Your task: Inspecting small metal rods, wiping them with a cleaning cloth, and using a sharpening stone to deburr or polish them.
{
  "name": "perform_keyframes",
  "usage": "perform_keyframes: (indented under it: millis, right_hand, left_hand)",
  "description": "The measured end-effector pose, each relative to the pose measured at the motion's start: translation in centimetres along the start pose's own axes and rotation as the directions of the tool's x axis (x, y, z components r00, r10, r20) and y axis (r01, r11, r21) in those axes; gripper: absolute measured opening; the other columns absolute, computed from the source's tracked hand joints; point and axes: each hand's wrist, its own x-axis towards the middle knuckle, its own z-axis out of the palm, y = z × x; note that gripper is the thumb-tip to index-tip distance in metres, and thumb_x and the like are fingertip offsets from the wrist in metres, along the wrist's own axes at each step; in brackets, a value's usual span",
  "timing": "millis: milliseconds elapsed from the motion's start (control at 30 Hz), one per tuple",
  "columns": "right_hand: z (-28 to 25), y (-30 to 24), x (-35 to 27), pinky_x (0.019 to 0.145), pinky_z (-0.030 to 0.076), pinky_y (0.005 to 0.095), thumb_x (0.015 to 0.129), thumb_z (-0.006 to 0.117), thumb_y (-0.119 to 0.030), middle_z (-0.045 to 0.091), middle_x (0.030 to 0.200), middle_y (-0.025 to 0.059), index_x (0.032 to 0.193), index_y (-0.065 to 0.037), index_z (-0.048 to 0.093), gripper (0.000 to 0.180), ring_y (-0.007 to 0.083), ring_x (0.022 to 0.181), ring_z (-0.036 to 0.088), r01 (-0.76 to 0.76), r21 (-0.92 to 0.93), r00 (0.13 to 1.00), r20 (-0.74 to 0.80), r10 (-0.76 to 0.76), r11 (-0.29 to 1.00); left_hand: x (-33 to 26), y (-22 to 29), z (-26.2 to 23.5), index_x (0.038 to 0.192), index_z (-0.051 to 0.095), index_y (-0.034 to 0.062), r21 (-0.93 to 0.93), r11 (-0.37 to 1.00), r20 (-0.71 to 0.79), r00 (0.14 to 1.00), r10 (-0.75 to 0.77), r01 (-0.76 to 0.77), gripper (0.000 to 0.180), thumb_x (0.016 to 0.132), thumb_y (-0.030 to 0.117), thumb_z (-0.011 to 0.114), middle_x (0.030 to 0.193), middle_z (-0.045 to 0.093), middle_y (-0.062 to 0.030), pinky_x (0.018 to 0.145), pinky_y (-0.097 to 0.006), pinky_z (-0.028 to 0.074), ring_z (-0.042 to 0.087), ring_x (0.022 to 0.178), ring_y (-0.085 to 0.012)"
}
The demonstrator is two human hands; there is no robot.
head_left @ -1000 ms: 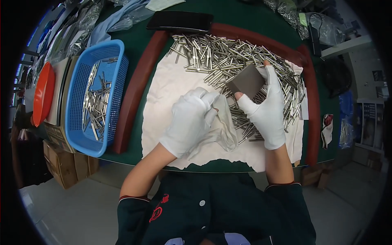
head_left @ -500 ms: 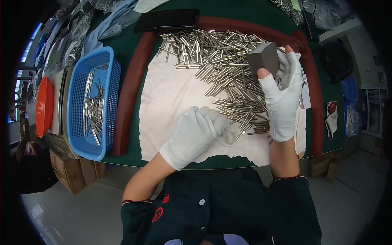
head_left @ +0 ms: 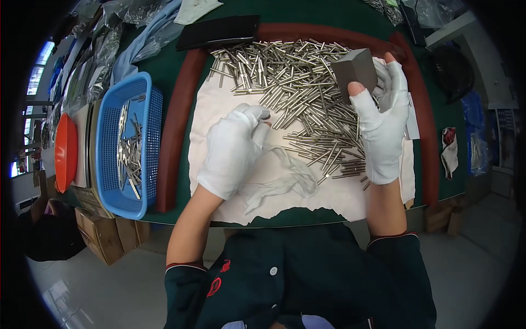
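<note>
My right hand, in a white glove with bare thumb and fingertip, grips a dark grey rectangular block over the right side of a heap of thin metal pins. At the heap's left edge is my left hand, also gloved. Its fingers curl with thumb and fingertip close together, and whatever may be between them cannot be made out. Just right of that hand, a crumpled thin white cloth lies on the pale cloth sheet beneath the pins.
Dark red padded bars border the sheet on the left, back and right. A blue plastic basket with more pins stands at left, beside an orange-red bowl. A black phone-like slab rests at the back bar.
My left hand has left the crumpled white cloth and moved up and left to the edge of the pins. My right hand still holds the block in nearly the same place.
</note>
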Motion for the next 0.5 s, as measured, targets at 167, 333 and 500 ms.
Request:
perform_keyframes:
  millis: [167, 333, 500]
  right_hand:
    - [0.0, 0.1, 0.0, 0.097, 0.040, 0.0323, 0.075, 0.080, -0.018, 0.055, 0.119, 0.0124, 0.135, 0.006, 0.036, 0.078, 0.0176, 0.107, 0.054, 0.003, 0.024, 1.000, 0.007, -0.003, 1.000]
    - [0.0, 0.0, 0.0, 0.098, 0.039, 0.0342, 0.075, 0.079, -0.019, 0.055, 0.119, 0.0129, 0.135, 0.006, 0.035, 0.079, 0.0185, 0.108, 0.054, -0.023, 0.003, 1.000, 0.020, 0.023, 1.000]
    - [-0.3, 0.1, 0.0, 0.098, 0.039, 0.0356, 0.075, 0.078, -0.020, 0.056, 0.119, 0.0130, 0.135, 0.007, 0.034, 0.079, 0.0189, 0.108, 0.054, -0.005, -0.046, 1.000, 0.029, 0.006, 0.999]
  left_hand:
    - [1.3, 0.4, 0.9, 0.091, 0.065, 0.0064, 0.083, 0.996, 0.108, 0.994, -0.025, 0.016, 0.016, 0.077, 0.012, 0.066, 0.080, 0.064, -0.0119, 0.064, -0.039, 0.050, 0.063, 0.071, -0.0304]
    - [2.4, 1.4, 2.5, 0.080, 0.063, 0.0055, 0.105, 0.992, 0.128, 0.990, 0.059, -0.073, 0.010, 0.076, 0.014, 0.065, 0.072, 0.061, -0.0129, 0.062, -0.041, 0.050, 0.062, 0.068, -0.0316]
    - [2.5, 1.9, 4.0, 0.073, 0.059, 0.0034, 0.309, 0.943, 0.150, 0.985, 0.084, -0.128, 0.014, 0.074, 0.016, 0.065, 0.069, 0.060, -0.0150, 0.059, -0.041, 0.050, 0.062, 0.064, -0.0319]
